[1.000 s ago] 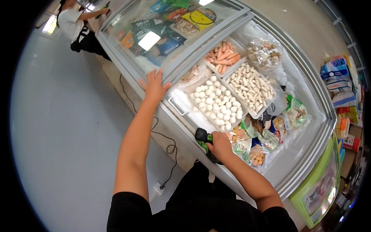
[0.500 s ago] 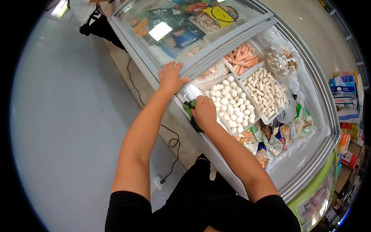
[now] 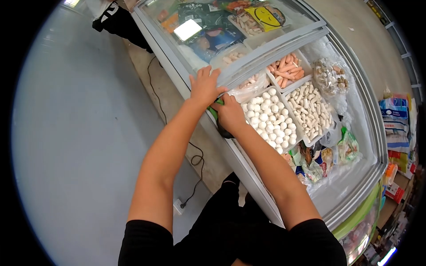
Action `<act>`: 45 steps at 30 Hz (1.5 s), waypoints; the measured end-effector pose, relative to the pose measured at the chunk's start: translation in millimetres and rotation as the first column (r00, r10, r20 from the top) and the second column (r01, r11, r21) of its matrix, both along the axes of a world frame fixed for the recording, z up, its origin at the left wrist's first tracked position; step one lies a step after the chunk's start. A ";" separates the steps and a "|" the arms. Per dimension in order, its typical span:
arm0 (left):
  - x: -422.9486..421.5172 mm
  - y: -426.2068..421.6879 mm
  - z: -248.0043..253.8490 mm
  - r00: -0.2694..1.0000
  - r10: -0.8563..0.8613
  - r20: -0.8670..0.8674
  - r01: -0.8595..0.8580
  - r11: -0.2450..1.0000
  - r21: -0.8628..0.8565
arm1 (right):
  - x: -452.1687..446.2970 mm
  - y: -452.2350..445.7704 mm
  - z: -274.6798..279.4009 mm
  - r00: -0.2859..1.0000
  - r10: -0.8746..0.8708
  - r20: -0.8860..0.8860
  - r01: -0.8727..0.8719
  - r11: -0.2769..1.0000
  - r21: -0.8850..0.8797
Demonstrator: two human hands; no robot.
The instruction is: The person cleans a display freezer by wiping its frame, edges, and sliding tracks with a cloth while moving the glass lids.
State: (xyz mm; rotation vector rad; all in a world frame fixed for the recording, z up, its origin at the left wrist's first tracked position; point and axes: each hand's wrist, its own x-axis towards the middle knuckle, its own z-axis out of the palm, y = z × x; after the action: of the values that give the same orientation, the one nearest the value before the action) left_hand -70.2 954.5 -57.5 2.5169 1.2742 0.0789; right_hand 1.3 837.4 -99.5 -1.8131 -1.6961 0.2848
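My left hand [image 3: 205,87] lies with fingers spread on the near corner of the freezer's sliding glass lid [image 3: 271,49]. Close beside it, my right hand [image 3: 231,114] is closed over a green and black cloth [image 3: 223,131] on the freezer's near rim [image 3: 243,160]. Most of the cloth is hidden under that hand. A bin of white balls [image 3: 270,116] sits just right of my right hand. Behind the bin lies a clear plastic bag of pale pieces [image 3: 251,88], partly under the lid's edge.
Open bins hold pink sausages [image 3: 287,68] and short pale rolls [image 3: 308,106]. Bagged foods [image 3: 348,144] lie toward the freezer's right end. A black cable [image 3: 197,168] runs along the floor to a white power socket [image 3: 178,207]. Another person's dark-clothed leg [image 3: 126,24] is at upper left.
My right hand has slid the cloth along the rim, away from me and up toward my left hand. The left hand stays on the lid corner. The view has shifted slightly.
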 end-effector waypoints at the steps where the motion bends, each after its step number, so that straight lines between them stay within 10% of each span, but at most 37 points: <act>1: 0.9 -0.6 -1.2 1.000 0.001 -0.017 -0.001 1.000 0.019 | 2.9 -1.8 2.3 0.998 0.052 0.029 -0.051 0.998 -0.047; 14: -4.6 -1.0 -2.9 0.999 -0.035 -0.027 0.035 0.999 0.006 | 21.0 -165.0 36.4 0.998 0.059 -0.009 -0.058 0.930 -0.363; 22: -37.8 -54.1 -14.3 0.978 -0.087 0.192 0.021 0.947 0.321 | 38.7 -367.2 52.7 0.993 -0.101 -0.060 0.055 0.851 -0.522; 28: -79.7 -136.2 16.0 0.912 -0.069 0.403 -0.023 0.975 0.221 | 95.3 -519.3 82.6 0.998 0.021 -0.056 -0.056 -0.002 -0.998; 31: -104.5 -169.5 20.6 0.932 0.011 0.362 -0.044 0.996 0.083 | 144.6 -593.1 47.2 0.970 -0.203 -0.135 -0.058 0.347 -0.936; 34: -112.5 -177.5 13.5 0.932 -0.002 0.362 -0.014 0.999 0.041 | 145.8 -495.3 126.3 0.450 -0.815 -0.366 0.041 0.428 -0.903; 38: -109.0 -159.7 11.0 0.921 -0.026 0.388 0.027 1.000 0.004 | 128.8 -385.5 96.7 0.337 -0.691 -0.639 0.099 0.701 -0.706; 39: -106.9 -153.5 14.5 0.919 -0.026 0.393 0.039 0.999 -0.025 | 123.8 -358.8 70.8 0.489 -0.575 -0.656 0.155 0.797 -0.584; 45: -98.6 -108.9 22.3 0.866 -0.161 0.473 0.239 0.965 -0.109 | 69.8 -142.0 45.6 0.532 -0.368 -0.762 0.058 0.914 -0.401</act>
State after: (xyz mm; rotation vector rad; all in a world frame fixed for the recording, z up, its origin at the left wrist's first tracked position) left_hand -168.9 845.6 -35.2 2.2821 0.7891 0.4755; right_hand 71.1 695.3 -53.9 -1.6484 -0.7415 1.1813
